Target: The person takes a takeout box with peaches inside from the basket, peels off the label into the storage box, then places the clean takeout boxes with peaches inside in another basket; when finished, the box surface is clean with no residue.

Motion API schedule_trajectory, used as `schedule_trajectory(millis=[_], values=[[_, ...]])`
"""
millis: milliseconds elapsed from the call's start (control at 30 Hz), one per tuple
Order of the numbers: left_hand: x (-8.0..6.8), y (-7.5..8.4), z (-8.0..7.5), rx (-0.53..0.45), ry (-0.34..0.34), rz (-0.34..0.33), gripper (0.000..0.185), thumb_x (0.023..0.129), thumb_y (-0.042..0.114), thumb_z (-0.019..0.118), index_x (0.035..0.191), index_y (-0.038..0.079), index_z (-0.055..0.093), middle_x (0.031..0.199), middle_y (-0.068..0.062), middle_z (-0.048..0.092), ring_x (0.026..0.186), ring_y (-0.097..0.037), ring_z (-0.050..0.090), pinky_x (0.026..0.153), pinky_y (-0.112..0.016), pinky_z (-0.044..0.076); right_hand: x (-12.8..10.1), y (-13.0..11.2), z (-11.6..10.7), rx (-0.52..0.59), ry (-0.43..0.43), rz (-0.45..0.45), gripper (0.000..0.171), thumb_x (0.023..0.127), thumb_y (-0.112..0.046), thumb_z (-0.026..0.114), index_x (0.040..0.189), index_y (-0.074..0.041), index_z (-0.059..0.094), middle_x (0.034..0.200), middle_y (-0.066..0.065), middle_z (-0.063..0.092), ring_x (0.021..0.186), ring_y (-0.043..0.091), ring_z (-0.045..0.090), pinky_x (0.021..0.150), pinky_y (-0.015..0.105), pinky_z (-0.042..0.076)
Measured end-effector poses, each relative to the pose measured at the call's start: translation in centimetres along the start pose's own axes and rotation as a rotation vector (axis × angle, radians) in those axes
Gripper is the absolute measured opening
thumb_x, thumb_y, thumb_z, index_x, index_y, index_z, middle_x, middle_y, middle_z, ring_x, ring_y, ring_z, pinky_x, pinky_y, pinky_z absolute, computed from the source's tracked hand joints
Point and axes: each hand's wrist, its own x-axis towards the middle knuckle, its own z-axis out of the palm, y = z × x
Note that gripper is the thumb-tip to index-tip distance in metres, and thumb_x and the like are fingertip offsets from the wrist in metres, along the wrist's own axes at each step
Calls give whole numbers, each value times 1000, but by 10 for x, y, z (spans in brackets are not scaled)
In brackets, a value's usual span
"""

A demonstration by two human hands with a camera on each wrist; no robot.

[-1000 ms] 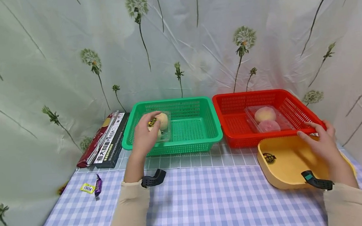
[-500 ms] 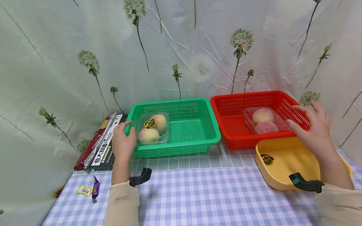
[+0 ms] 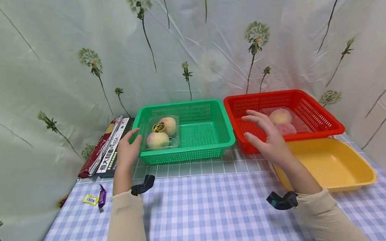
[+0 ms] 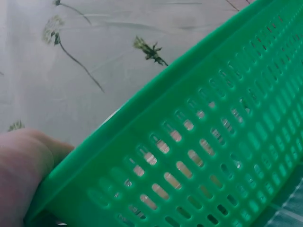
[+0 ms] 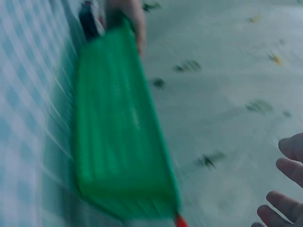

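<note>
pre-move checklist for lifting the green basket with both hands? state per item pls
1. Left hand on green basket left rim: ok, thumb over the corner.
2. Right hand on basket: not ok, open in the air between both baskets.
3. Peach pack seated inside: ok, back left corner.
4. Red basket clear of the green one: cannot tell, rims very close.
5. Yellow tray out of the way: ok.

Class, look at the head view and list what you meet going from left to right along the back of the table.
Pasta boxes → left hand → green basket → right hand → red basket.
</note>
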Motion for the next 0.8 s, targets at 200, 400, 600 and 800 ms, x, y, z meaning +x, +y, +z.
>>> schedule_trajectory(millis=[200,400,600,800], values=[[3,-5,-2,-76,-48,-46,49,105,31,48,153,21,43,164,-10,29,152,-35,25,121,-57,25,31,-7,55,139,-203,22,47,97,-12,62,142,-10,50,155,11,41,144,30,38,115,56,37],[5,-9,2,-134,-68,-46,50,106,31,46,154,22,40,165,-10,28,150,-35,29,119,-57,29,57,-5,91,245,-325,235,48,100,-22,60,146,-17,45,157,4,40,144,33,42,112,54,41],[7,-7,1,-164,-97,-48,50,106,31,46,155,23,39,165,-8,27,151,-33,28,120,-55,29,78,-5,113,175,-362,356,52,100,-28,60,149,-21,42,157,4,39,142,29,46,111,53,43],[5,-7,0,-171,-91,-71,49,106,31,46,154,23,40,165,-7,27,151,-32,27,120,-54,28,94,-8,134,216,-463,437,60,101,-28,58,155,-20,33,161,15,31,134,37,52,106,52,48]])
